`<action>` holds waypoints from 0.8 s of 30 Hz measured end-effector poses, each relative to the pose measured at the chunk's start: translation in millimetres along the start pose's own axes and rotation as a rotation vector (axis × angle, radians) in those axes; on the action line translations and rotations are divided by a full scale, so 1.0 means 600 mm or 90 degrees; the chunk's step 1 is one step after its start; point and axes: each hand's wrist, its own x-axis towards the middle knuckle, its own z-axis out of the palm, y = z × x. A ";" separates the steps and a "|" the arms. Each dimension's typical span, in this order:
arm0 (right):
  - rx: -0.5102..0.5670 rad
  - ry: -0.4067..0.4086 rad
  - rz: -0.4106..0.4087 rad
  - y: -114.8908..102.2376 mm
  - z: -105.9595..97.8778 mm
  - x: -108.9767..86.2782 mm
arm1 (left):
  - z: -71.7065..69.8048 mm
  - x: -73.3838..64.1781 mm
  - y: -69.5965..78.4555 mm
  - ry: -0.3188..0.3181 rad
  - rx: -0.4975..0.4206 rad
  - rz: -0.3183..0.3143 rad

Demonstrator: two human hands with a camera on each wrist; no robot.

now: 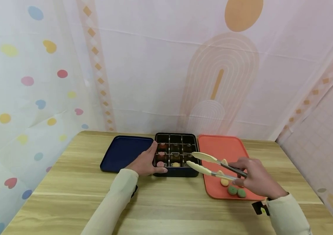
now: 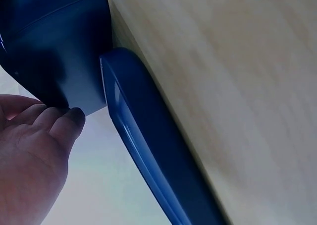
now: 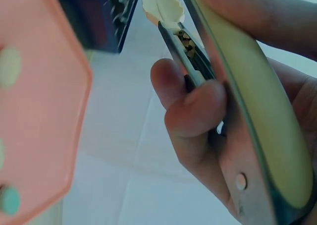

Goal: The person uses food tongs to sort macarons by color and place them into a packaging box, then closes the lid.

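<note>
My left hand holds the near left corner of a dark blue box, fingers along its left wall and thumb across its front. In the left wrist view the fingertips meet the side of the box. Dividers split the box into compartments; pink macarons and a yellow macaron sit in the near part. My right hand grips metal tongs with cream tips. Those tips are spread apart over the box's right side, nothing visible between them. In the right wrist view fingers wrap the tongs' handle.
Right of the box, a coral tray carries yellow macarons and green macarons, partly under the right hand and tongs. A dark blue lid lies left of the box. Patterned cloth hangs behind the wooden table.
</note>
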 end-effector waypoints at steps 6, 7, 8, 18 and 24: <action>0.019 -0.028 0.045 0.039 0.004 -0.046 | -0.003 -0.002 0.001 -0.004 0.001 -0.004; 0.020 -0.031 0.053 0.045 0.005 -0.054 | -0.003 -0.002 0.001 -0.003 0.003 -0.003; 0.020 -0.034 0.057 0.052 0.006 -0.062 | -0.003 -0.001 0.001 -0.003 0.003 -0.003; -0.038 -0.066 0.143 0.109 -0.010 -0.114 | -0.005 -0.003 0.002 -0.004 -0.002 -0.008; -0.070 -0.072 0.151 0.123 -0.022 -0.124 | -0.003 -0.002 0.004 -0.009 0.000 -0.009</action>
